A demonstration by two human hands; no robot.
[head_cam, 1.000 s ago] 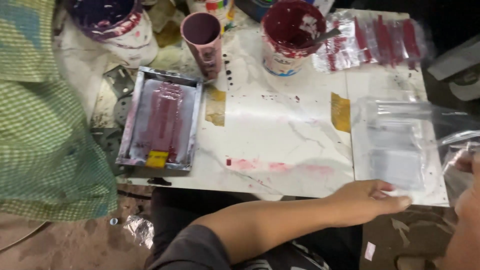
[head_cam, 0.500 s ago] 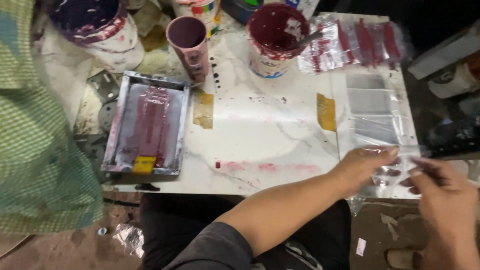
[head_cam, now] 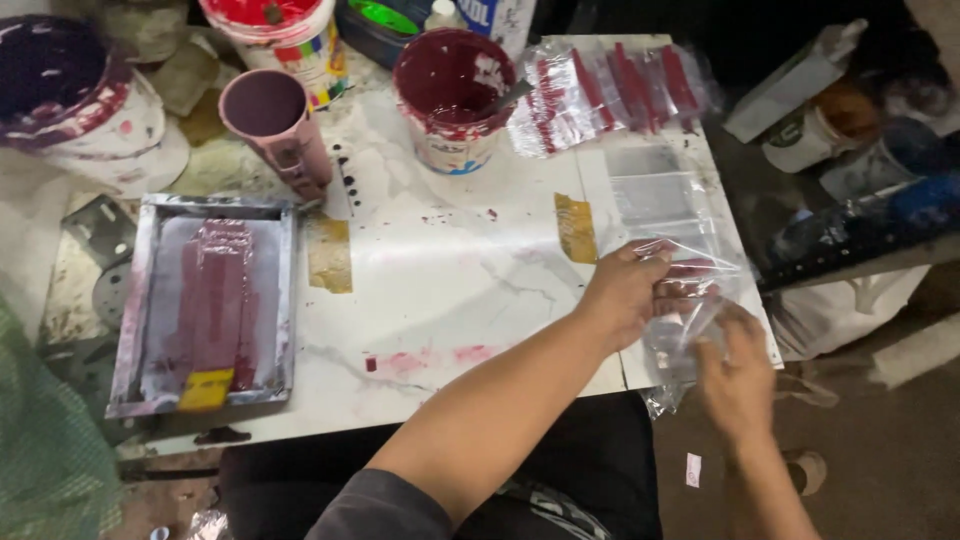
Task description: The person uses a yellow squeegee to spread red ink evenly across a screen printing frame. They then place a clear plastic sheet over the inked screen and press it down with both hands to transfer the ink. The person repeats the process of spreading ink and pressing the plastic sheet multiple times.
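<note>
Pinching a clear bag (head_cam: 690,300) at the table (head_cam: 450,270) edge, left hand (head_cam: 625,290) and right hand (head_cam: 738,375) fingers both grasping it, best keeping film taut, clear of wet paint.

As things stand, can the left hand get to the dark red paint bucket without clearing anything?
Probably yes. The left hand rests on the clear plastic bags, and the white tabletop between it and the dark red paint bucket is bare apart from a strip of yellow tape.
</note>
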